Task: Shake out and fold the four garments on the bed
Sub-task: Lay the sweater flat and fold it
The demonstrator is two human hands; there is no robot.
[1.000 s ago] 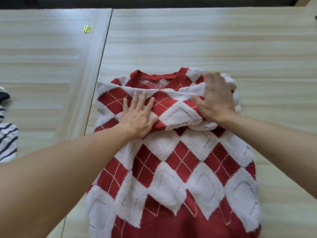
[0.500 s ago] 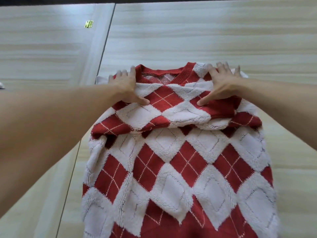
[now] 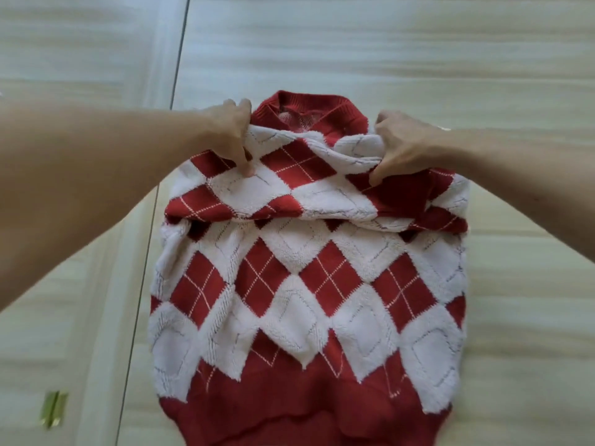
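Note:
A red and white argyle knit sweater (image 3: 309, 284) lies flat on the pale wood-grain surface, red collar at the far end and red hem toward me. Its sleeves are folded across the chest as a band. My left hand (image 3: 233, 133) pinches the left shoulder end of that folded band, thumb on top and fingers curled under. My right hand (image 3: 399, 146) grips the right shoulder end the same way. No other garment is in view.
The pale wood-grain surface (image 3: 418, 53) is made of panels, with a dark seam (image 3: 151, 233) running down the left side beside the sweater. A small brass hinge (image 3: 53, 412) sits at the lower left.
Both hands went from pressing flat on the folded sleeves to the shoulders, and now pinch the fabric there. The view has dropped lower; the striped garment at the left edge is out of frame.

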